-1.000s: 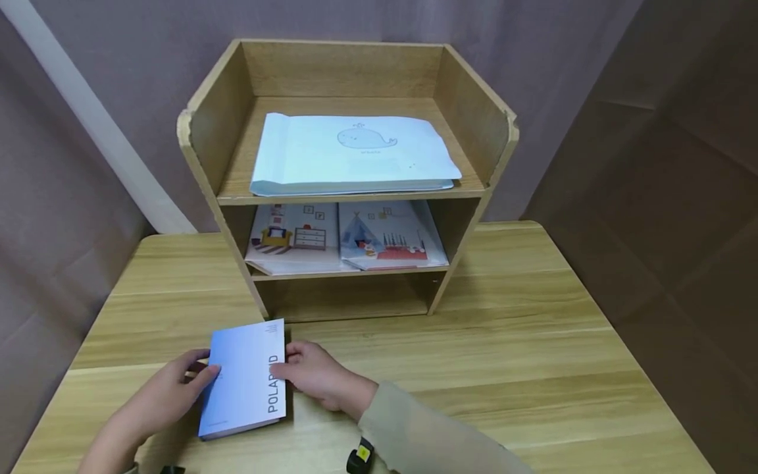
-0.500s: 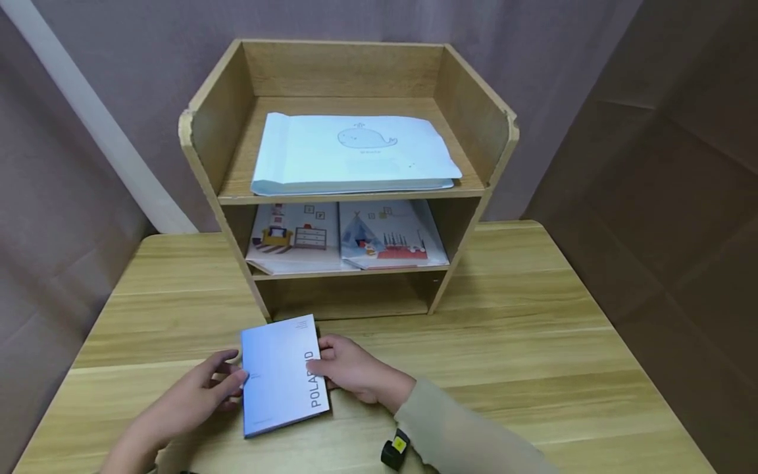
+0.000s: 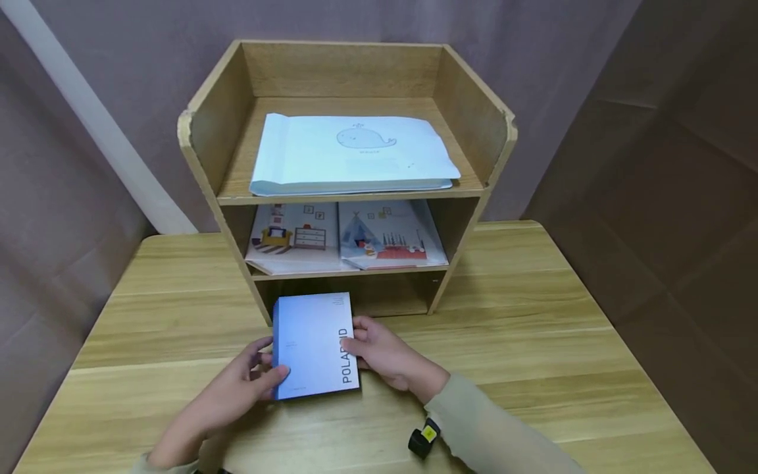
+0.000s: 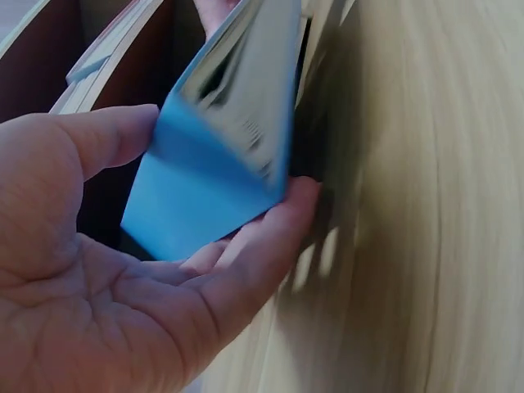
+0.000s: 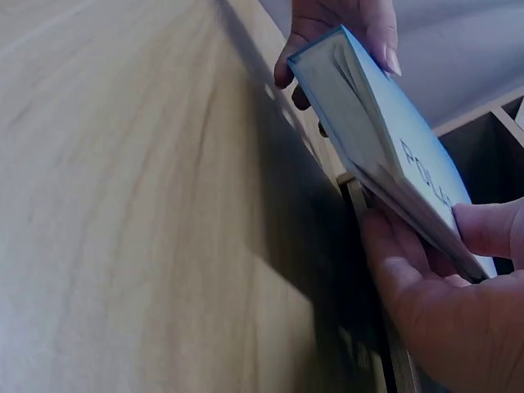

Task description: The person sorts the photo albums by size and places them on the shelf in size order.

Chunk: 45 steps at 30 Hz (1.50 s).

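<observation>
A blue-and-white photo album (image 3: 315, 349) with "POLAROID" on its cover is held by both hands in front of the shelf's bottom compartment. My left hand (image 3: 239, 382) grips its blue spine edge, thumb on the cover and fingers underneath, as the left wrist view also shows. On the opposite edge my right hand (image 3: 393, 355) pinches it, thumb beside the lettering. In the right wrist view the album (image 5: 385, 131) is tilted above the table, its page edges showing and its shadow falling on the wood.
A wooden three-level shelf (image 3: 204, 151) stands at the back of the table (image 3: 533, 342). On its top lies a pale book with a whale drawing (image 3: 355, 155). Illustrated picture books (image 3: 391, 237) lie on the middle level. Grey and brown curtains surround the table.
Both hands have carried the album right and toward the shelf, from the table's left part to before the bottom compartment. My left hand's grip on the spine looks fuller now than half a second ago.
</observation>
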Tool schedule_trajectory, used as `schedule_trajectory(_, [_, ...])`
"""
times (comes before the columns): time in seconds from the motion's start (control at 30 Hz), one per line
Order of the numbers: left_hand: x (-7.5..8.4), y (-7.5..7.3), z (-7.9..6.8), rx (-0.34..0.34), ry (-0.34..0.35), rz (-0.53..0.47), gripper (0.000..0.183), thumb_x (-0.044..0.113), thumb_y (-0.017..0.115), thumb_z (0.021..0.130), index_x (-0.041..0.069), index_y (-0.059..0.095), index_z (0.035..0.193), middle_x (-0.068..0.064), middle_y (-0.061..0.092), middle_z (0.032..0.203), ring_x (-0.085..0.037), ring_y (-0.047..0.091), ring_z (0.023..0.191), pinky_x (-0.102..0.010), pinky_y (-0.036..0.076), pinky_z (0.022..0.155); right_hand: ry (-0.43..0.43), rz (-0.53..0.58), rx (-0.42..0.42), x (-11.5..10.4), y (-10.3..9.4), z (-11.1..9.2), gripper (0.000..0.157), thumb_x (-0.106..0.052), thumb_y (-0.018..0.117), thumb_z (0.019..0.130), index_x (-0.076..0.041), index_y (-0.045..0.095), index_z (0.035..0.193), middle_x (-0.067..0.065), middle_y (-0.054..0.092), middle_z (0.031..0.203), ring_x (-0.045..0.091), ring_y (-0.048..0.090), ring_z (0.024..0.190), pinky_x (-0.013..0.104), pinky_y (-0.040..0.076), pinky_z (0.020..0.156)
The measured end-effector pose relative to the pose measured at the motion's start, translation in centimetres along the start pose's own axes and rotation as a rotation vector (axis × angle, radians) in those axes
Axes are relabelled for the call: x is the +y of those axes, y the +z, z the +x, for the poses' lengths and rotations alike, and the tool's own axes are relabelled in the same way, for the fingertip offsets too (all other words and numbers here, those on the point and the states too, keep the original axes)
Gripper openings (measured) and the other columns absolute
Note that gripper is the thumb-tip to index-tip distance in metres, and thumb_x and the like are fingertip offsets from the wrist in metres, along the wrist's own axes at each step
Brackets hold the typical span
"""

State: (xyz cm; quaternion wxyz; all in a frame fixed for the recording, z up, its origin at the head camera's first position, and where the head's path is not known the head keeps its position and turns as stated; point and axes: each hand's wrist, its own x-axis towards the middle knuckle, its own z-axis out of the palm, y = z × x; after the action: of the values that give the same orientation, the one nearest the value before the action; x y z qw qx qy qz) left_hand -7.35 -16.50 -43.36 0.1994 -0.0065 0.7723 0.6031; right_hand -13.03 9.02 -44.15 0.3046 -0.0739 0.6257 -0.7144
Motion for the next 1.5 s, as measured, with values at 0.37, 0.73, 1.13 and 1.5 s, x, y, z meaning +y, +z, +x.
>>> schedule_trajectory(0.37, [0.2, 1.6, 1.3, -0.001, 0.050, -0.101, 0.079, 0.025, 0.070, 0.077, 0.011, 0.021, 0.138, -0.022, 0.045, 0.115, -0.029, 0.058, 0.087, -0.041, 0.053, 0.067, -0.027, 0.051, 0.047, -0.2, -1.2, 0.3, 0.039, -0.007, 0.047, 0.092, 0.000, 0.033, 0.128, 0.016, 0.054, 0.114, 0.027, 0.057, 0.097, 0.039, 0.049, 0.079])
schedule_trajectory(0.73, [-0.1, 2.3, 2.6, 0.063, 0.075, -0.230, 0.077, 0.022, 0.072, 0.075, 0.010, 0.025, 0.136, -0.020, 0.049, 0.112, -0.030, 0.060, 0.085, -0.043, 0.052, 0.068, -0.010, 0.083, 0.070, 0.3, -1.5, 0.8, 0.038, -0.010, 0.044, 0.094, 0.001, 0.032, 0.129, 0.016, 0.053, 0.116, 0.025, 0.056, 0.100, 0.038, 0.048, 0.081])
schedule_trajectory(1.13, [-0.2, 1.5, 3.8, 0.213, 0.131, -0.323, 0.085, 0.023, 0.072, 0.076, -0.001, 0.020, 0.138, -0.022, 0.038, 0.119, -0.031, 0.057, 0.090, -0.039, 0.051, 0.073, 0.006, 0.003, 0.002, -0.1, 0.2, 1.2, 0.044, -0.021, 0.046, 0.094, 0.000, 0.035, 0.131, 0.013, 0.058, 0.110, 0.026, 0.058, 0.098, 0.038, 0.047, 0.084])
schedule_trajectory(1.5, [-1.2, 0.9, 5.1, 0.207, 0.100, -0.344, 0.084, 0.027, 0.070, 0.078, -0.010, 0.020, 0.135, -0.028, 0.035, 0.128, -0.032, 0.058, 0.094, -0.039, 0.051, 0.074, 0.137, -0.069, -0.054, 0.2, 0.5, 1.5, 0.036, -0.016, 0.058, 0.087, -0.011, 0.044, 0.120, 0.023, 0.058, 0.098, 0.031, 0.062, 0.079, 0.043, 0.051, 0.072])
